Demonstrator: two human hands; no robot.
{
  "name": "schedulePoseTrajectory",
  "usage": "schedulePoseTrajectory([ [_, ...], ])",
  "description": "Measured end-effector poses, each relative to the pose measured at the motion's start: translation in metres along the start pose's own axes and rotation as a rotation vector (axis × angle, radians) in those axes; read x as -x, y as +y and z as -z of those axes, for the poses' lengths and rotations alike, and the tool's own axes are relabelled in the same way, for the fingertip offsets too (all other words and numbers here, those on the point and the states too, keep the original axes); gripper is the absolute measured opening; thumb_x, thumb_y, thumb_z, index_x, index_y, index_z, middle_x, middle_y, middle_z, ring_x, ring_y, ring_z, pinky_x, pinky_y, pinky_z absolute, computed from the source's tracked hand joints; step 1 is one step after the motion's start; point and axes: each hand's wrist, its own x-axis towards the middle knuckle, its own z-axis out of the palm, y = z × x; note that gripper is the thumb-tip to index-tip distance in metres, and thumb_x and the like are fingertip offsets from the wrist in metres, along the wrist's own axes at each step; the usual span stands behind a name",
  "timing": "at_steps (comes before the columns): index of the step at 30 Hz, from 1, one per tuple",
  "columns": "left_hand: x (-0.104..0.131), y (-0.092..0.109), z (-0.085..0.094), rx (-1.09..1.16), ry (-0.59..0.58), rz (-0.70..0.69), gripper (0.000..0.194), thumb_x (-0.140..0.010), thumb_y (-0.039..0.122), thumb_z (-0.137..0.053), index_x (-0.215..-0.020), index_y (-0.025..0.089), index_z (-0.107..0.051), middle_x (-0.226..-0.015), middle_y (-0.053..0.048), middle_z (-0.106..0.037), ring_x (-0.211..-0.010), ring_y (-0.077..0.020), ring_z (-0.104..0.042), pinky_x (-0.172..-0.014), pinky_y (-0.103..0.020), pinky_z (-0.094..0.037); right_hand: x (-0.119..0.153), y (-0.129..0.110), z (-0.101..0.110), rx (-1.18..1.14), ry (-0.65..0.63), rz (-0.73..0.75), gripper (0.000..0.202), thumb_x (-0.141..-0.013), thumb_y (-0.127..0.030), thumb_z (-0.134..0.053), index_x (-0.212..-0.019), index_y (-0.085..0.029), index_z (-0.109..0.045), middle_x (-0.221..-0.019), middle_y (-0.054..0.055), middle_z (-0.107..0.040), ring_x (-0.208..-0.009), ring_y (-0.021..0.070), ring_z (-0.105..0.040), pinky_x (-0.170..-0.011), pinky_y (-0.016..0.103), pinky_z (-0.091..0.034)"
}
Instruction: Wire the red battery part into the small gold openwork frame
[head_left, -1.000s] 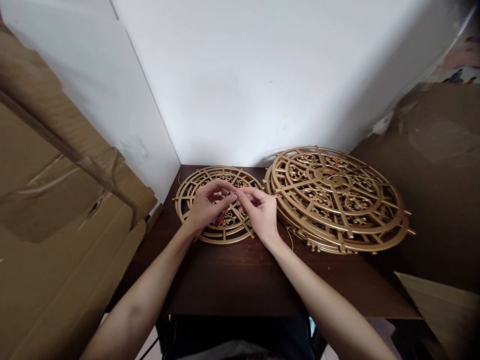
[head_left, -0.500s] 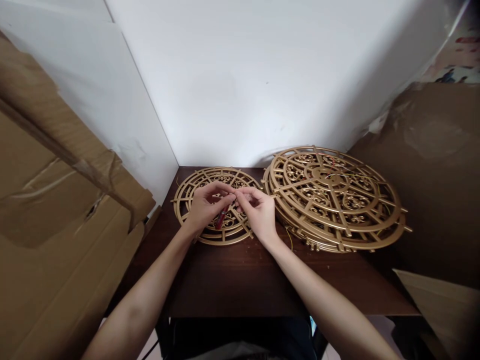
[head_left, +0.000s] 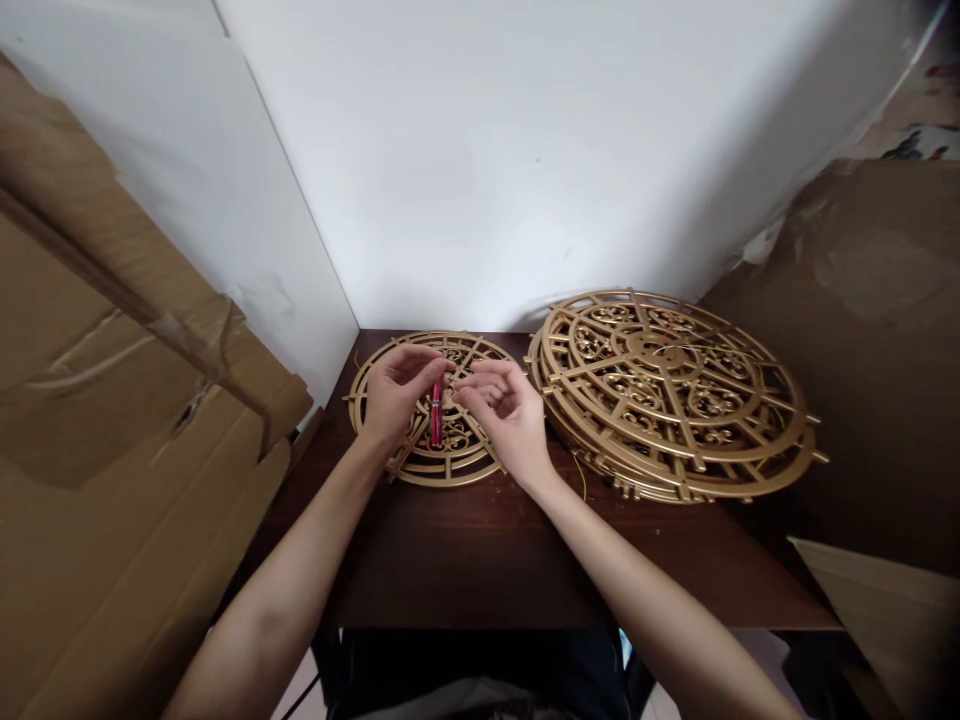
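My left hand point(head_left: 397, 395) is closed in a pinch above the left side of a round gold lattice panel point(head_left: 448, 472). From its fingertips hangs a slim red bundle point(head_left: 436, 425) with a pale band around its middle, nearly upright; I cannot make out its exact kind. Facing it, my right hand point(head_left: 510, 410) has its thumb and fingertips close together, the other fingers curled. Whatever lies between those tips is too small to see. A narrow gap separates the two hands. Both cover parts of the panel, which lies flat on the dark table point(head_left: 450, 560).
To the right, several similar gold panels point(head_left: 701, 455) are stacked unevenly, with yellow strands on them. Brown cardboard stands at the left point(head_left: 135, 420) and right point(head_left: 847, 350). A white wall point(head_left: 480, 180) rises behind the table.
My hands, whose fingertips met before, have moved apart. The left has shifted a little to the left and up. The red bundle has swung from a slant to nearly upright.
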Motion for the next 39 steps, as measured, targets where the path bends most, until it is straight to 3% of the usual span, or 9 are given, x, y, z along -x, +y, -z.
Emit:
schedulePoseTrajectory([
  [3, -0.007, -0.003, 0.007, 0.128, 0.125, 0.074, 0.028, -0.067, 0.031, -0.081, -0.083, 0.015, -0.063, -0.079, -0.003, -0.072, -0.056, -0.0087, -0.060, -0.054, -0.021, -0.049, 0.002, 0.000, -0.003, -0.010, -0.065, -0.037, 0.015, -0.081, -0.031, -0.068, -0.091, -0.020, -0.065, -0.092, 0.004, -0.072, -0.085, 0.0156, -0.070, -0.084, 0.032, -0.057],
  [8, -0.015, -0.009, 0.019, 0.242, 0.246, 0.159, 0.035, -0.061, 0.030, -0.084, -0.082, 0.015, -0.061, -0.079, -0.003, -0.072, -0.058, -0.0082, -0.061, -0.053, -0.020, -0.049, 0.004, 0.004, -0.007, -0.064, -0.135, -0.059, 0.013, -0.080, -0.032, -0.068, -0.087, -0.021, -0.070, -0.094, 0.003, -0.072, -0.088, 0.0165, -0.071, -0.089, 0.035, -0.057],
  [15, -0.017, -0.010, 0.019, 0.330, 0.283, 0.265, 0.026, -0.066, 0.023, -0.082, -0.080, 0.014, -0.061, -0.074, -0.001, -0.071, -0.056, -0.0078, -0.061, -0.056, -0.021, -0.052, 0.005, 0.011, -0.005, -0.042, -0.182, -0.099, 0.014, -0.082, -0.030, -0.066, -0.091, -0.022, -0.074, -0.088, 0.003, -0.074, -0.080, 0.0158, -0.072, -0.080, 0.032, -0.060],
  [22, -0.018, -0.010, 0.020, 0.366, 0.299, 0.301, 0.023, -0.068, 0.020, -0.081, -0.077, 0.014, -0.061, -0.072, -0.001, -0.070, -0.057, -0.0077, -0.062, -0.060, -0.021, -0.054, 0.005, 0.011, -0.007, -0.168, -0.117, -0.273, 0.028, -0.071, -0.037, -0.076, -0.090, -0.017, -0.069, -0.073, 0.002, -0.074, -0.059, 0.0143, -0.069, -0.058, 0.027, -0.059],
  [26, -0.018, -0.009, 0.020, 0.373, 0.287, 0.325, 0.020, -0.070, 0.018, -0.079, -0.077, 0.014, -0.060, -0.073, -0.002, -0.070, -0.056, -0.0073, -0.062, -0.060, -0.020, -0.054, 0.003, 0.011, -0.006, -0.099, -0.114, -0.254, 0.026, -0.071, -0.040, -0.076, -0.078, -0.016, -0.067, -0.065, 0.001, -0.071, -0.055, 0.0126, -0.067, -0.055, 0.025, -0.057],
  [32, -0.016, -0.002, 0.013, 0.419, 0.355, 0.360, 0.013, -0.076, 0.011, -0.072, -0.078, 0.012, -0.059, -0.070, -0.003, -0.070, -0.053, -0.0083, -0.062, -0.057, -0.020, -0.053, 0.002, 0.011, -0.005, -0.008, -0.090, -0.228, 0.021, -0.074, -0.037, -0.073, -0.078, -0.017, -0.067, -0.058, -0.002, -0.065, -0.049, 0.0086, -0.058, -0.050, 0.020, -0.050],
  [39, -0.016, -0.002, 0.013, 0.424, 0.334, 0.361, 0.012, -0.076, 0.011, -0.072, -0.078, 0.012, -0.060, -0.070, -0.003, -0.070, -0.052, -0.0090, -0.061, -0.056, -0.021, -0.053, 0.003, 0.012, -0.003, 0.084, -0.077, -0.213, 0.020, -0.077, -0.037, -0.068, -0.078, -0.018, -0.064, -0.053, -0.004, -0.056, -0.047, 0.0082, -0.048, -0.048, 0.021, -0.040],
])
